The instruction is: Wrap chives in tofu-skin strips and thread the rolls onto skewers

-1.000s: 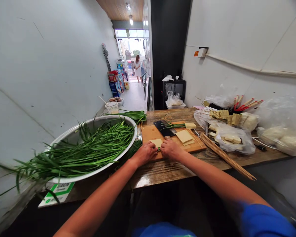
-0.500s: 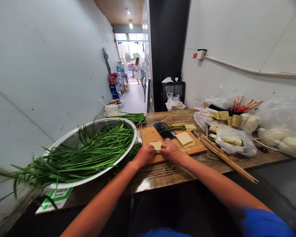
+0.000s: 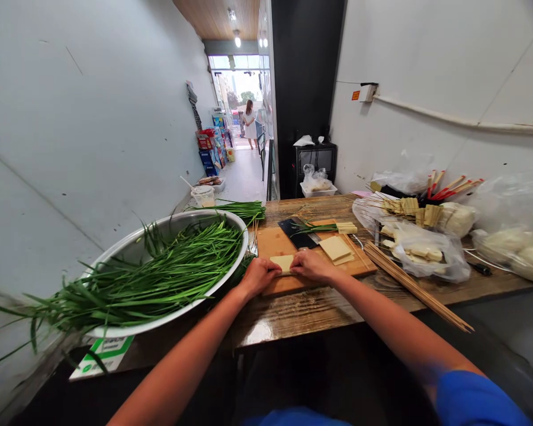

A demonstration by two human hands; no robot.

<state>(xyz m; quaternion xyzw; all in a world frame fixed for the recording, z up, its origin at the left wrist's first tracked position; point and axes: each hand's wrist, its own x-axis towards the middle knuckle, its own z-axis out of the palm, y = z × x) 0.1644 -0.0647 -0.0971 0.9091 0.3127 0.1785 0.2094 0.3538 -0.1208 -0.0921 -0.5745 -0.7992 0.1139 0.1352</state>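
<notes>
Seemingly both hands (image 3: pixel 286 273) cover filling.

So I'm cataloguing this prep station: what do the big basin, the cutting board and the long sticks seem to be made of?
The basin looks like metal, probably stainless steel or aluminium: a pale grey, softly shiny wall and thin rolled rim. The cutting board appears to be wood or bamboo: warm orange-brown, matte, with faint grain. The sticks look like bamboo or wood skewers: thin, straight, pale tan, unpolished.

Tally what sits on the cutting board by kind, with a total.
Knife: 1
Stack of loose tofu sheets: 1
Tofu sheet under both hands: 1
Finished chive roll: 1
Total: 4
</notes>
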